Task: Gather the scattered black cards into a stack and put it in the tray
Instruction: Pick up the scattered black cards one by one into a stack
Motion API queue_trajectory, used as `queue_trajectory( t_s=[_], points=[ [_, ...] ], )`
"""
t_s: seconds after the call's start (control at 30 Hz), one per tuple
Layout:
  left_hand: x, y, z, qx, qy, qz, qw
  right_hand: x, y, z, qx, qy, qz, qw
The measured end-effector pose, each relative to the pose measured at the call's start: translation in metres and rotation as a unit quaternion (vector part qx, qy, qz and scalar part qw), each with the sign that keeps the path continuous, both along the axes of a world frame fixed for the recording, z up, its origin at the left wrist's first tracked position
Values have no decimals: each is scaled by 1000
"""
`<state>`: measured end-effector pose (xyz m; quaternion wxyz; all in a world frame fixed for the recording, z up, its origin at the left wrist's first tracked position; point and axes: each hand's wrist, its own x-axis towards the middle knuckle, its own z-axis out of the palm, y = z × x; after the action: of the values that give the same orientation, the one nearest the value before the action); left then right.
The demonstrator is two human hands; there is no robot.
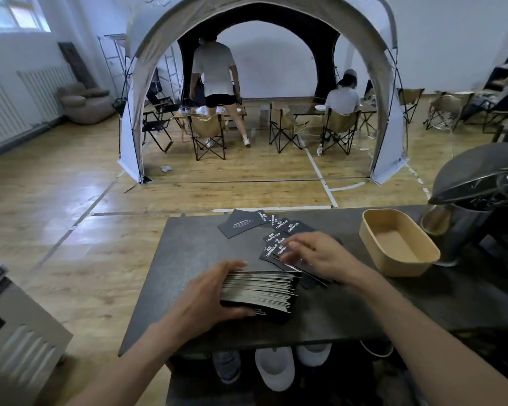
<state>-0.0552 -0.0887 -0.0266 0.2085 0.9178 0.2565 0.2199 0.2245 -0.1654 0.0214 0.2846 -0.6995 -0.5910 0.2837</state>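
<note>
On a dark tabletop, two hands gather black cards.

Left hand clasps the thick stack near the front edge; right hand, fingers loosely spread, rests on scattered cards; beyond them, bare surface separates the empty tan tray.

Dark grey matte rectangular tabletop, stone-like surface. On it: thick stack of black cards at near middle, pale edges showing; loose black cards with white print fanned out and overlapping beyond stack; empty tan oblong tray with rounded corners at right, apart from cards; dark machine with glass jug at far right, just beside tray.
</note>
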Motion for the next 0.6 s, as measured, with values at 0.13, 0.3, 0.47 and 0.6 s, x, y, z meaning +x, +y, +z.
queue_trajectory(
  t_s=[0.13,0.3,0.47,0.6],
  points=[
    [3,2,0,32,25,-12,999,29,-7,-11,-59,-296,-49,952],
    [4,3,2,55,47,-18,997,26,-14,-19,-24,-317,-25,948],
    [3,3,6,37,39,-36,998,22,-13,-25,47,-415,-56,907],
    [7,2,8,18,27,-41,999,19,-15,-25,195,-352,-145,904]
  ],
)
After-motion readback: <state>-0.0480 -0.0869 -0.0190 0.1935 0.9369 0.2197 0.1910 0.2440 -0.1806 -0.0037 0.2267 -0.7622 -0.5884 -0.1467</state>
